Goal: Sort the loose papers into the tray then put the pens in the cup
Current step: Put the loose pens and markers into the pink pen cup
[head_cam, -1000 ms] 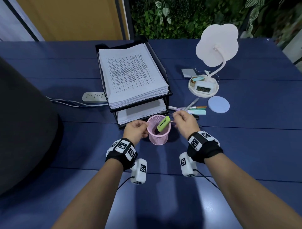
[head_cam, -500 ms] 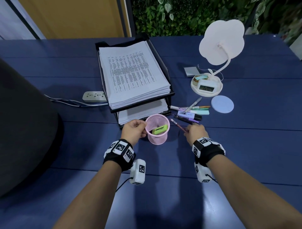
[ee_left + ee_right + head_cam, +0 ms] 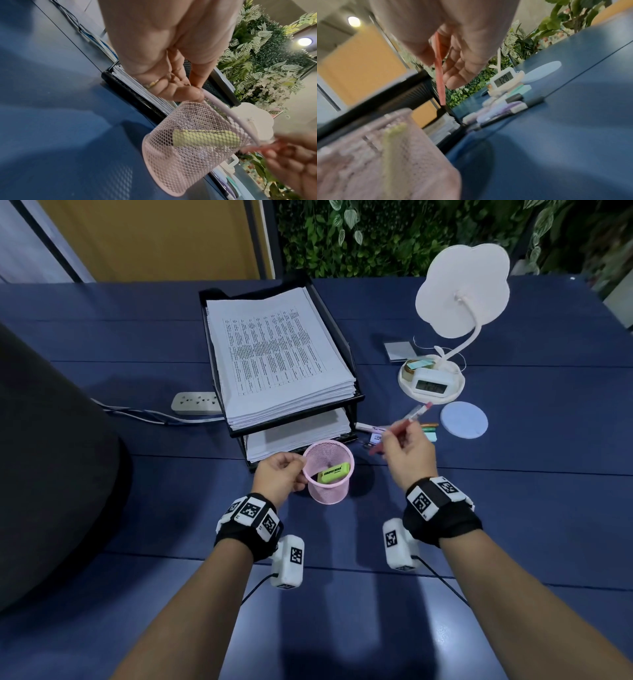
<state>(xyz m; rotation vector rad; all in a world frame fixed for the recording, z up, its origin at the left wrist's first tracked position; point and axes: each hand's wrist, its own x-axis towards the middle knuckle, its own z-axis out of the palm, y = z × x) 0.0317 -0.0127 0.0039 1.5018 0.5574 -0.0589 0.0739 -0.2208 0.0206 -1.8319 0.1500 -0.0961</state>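
Observation:
A pink mesh cup stands on the blue table in front of the black paper tray. A green highlighter lies inside the cup. My left hand pinches the cup's rim on its left side. To the right of the cup my right hand holds a red pen lifted off the table. Several more pens and markers lie behind that hand. White papers fill both tray levels.
A white flower-shaped lamp with a small clock on its base stands at the right back. A round pale coaster lies beside the pens. A power strip with cables sits left of the tray. A dark chair back fills the left edge.
The highlighter has dropped fully into the cup. My right hand went to the pens, picked up the red pen and has lifted it toward the cup. The left hand kept its hold.

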